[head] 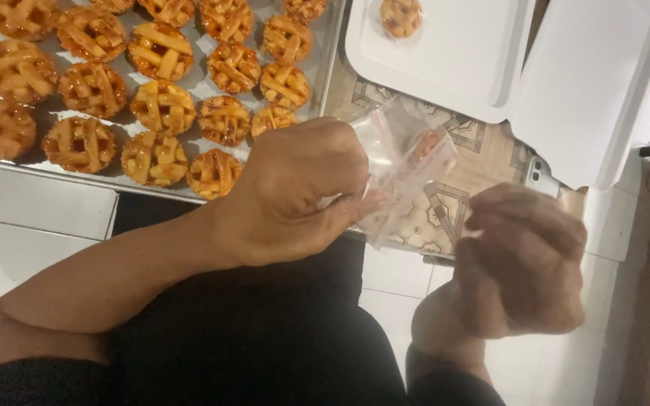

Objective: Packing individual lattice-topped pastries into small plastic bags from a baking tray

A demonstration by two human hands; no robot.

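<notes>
My left hand (295, 192) pinches a small clear plastic bag (404, 169) at its near edge, just in front of a metal baking tray (326, 71) full of several small lattice-topped tarts (161, 105). My right hand (524, 259) is blurred, curled into a loose fist to the right of the bag; whether it touches the bag I cannot tell. Something reddish shows through the bag's plastic. Both hands hover above a patterned board (483, 154) and my dark-clothed lap.
An open white clamshell box (460, 75) lies at the top right with one wrapped tart (401, 16) in it, its lid (588, 90) folded out to the right. A phone corner (539, 177) peeks out beside the lid. White floor tiles lie below.
</notes>
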